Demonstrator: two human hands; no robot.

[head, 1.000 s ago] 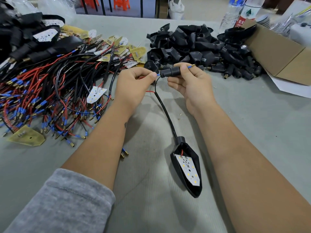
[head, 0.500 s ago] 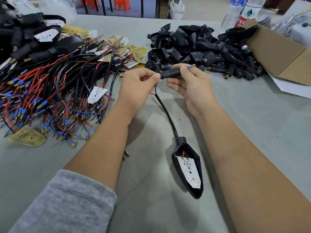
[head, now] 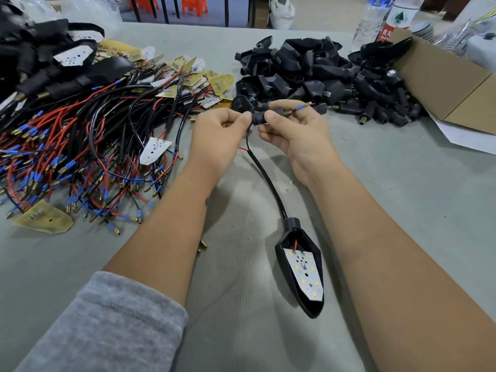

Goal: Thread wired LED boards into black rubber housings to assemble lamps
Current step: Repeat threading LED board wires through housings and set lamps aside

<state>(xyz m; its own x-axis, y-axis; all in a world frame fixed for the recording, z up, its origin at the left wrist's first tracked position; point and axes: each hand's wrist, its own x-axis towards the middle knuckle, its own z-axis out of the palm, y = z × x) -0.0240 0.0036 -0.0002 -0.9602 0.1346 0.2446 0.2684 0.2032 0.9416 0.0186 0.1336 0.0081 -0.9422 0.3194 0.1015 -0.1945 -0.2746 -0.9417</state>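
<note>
Both hands hold one small black rubber sleeve (head: 259, 118) above the middle of the table: the right hand (head: 295, 135) curls its thumb and fingers round the sleeve's right end, and the left hand (head: 220, 132) pinches at its left end, where the black cable (head: 265, 178) goes in. The grey table (head: 402, 183) carries everything else. On its left half sprawls a big tangle of red and black wires (head: 80, 146) with blue crimped ends, with white and yellow LED boards (head: 154, 151) lying among and beyond it. At the far centre sits a heap of empty black rubber housings (head: 322, 73), and just right of that an open cardboard box (head: 456, 87); plastic bottles (head: 375, 20) stand behind. From the held sleeve the cable curves down toward the viewer to a pointed black housing (head: 302, 269) that lies on the table between the forearms, with a white LED board (head: 304, 275) seated inside it and a short red wire showing at its neck. Out of the sleeve's right end pokes a threaded brass tip (head: 285, 113), and beyond it a thin wire with a blue crimp terminal (head: 302, 106). A red wire (head: 243, 149) shows just under the left hand.
</note>
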